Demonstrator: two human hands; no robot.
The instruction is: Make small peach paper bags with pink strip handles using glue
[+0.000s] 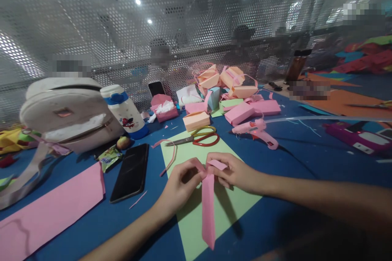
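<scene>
Both hands meet over a light green sheet (196, 232) on the blue table, pinching the top of a folded pink paper strip (208, 212). My left hand (180, 183) is closed on its upper left side, and my right hand (235, 173) grips the upper right, where a pink flap sticks out. The strip's long end hangs toward me. Just beyond the hands lie scissors (196, 138) with yellow and red handles, blades pointing left. A thin curled pink paper strip (171, 161) rests left of them. The pink glue gun (255, 130) lies farther right.
A black phone (130, 173), a pink sheet (58, 208), a white backpack (70, 110) and a white-and-blue bottle (124, 112) are on the left. Folded paper boxes (240, 112) pile up at the back. A purple device (357, 136) and orange sheets (337, 98) lie right.
</scene>
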